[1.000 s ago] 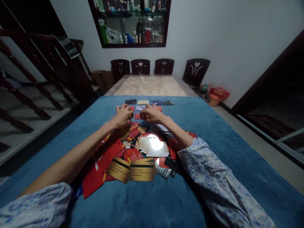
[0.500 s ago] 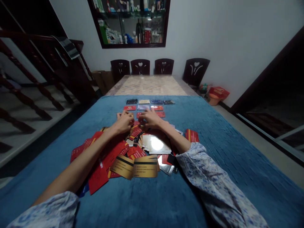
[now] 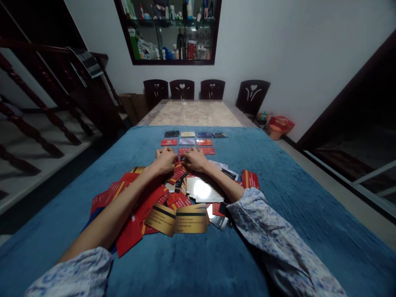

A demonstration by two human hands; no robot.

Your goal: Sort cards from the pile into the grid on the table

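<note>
The grip of the left hand [image 3: 165, 160] is half closed, the fingers curled down and the knuckles up, and from where I stand I cannot tell whether a card is inside it. The grip of the right hand [image 3: 194, 159] looks the same, fingers bent onto the cards, and it is also not clear if it holds one. The two hands are just beside each other, almost touching, at the far edge of the pile of cards [image 3: 154, 196]. This pile lies loose in the middle of the blue cloth [image 3: 278, 185] that covers the near part of the surface. It is mostly red cards, with two gold cards [image 3: 177, 218] at the near edge and a glossy white card [image 3: 202, 190] reflecting a light. Both forearms rest over the pile, each coming out of a flowered sleeve [image 3: 262, 222]. Beyond the hands, cards lie flat in tidy rows: the farthest row [image 3: 194, 134] has four cards, the middle row [image 3: 185, 142] has three, and the nearest row [image 3: 208, 151] is partly hidden by the fingers. One red card [image 3: 250, 179] lies a little apart to the right of the pile. Behind the cloth the marble surface [image 3: 194, 113] is bare, with four dark chairs [image 3: 182, 89] along the wall.
</note>
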